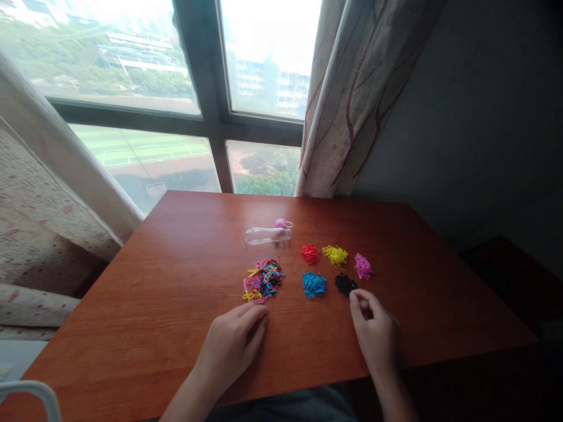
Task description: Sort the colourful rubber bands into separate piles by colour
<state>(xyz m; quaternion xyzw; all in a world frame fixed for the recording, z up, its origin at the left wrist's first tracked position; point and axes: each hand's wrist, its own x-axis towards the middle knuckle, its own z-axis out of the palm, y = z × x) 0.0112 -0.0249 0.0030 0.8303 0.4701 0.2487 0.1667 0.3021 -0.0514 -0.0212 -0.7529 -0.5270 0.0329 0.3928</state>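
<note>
A mixed heap of small coloured rubber bands [263, 279] lies in the middle of the wooden table [176, 264]. To its right sit sorted little piles: red [310, 254], yellow [335, 255], pink [363, 266], blue [314, 285] and black [345, 284]. My left hand [233, 346] rests flat on the table just below the mixed heap, fingers together and stretched out. My right hand [373, 334] is beside the black pile, thumb and forefinger pinched together; whether a band is between them I cannot tell.
A clear plastic bottle [268, 235] lies on its side behind the heap, with its pink cap [283, 223] next to it. A window and curtains [352, 99] stand behind the table. A cushioned seat [39, 234] is at the left.
</note>
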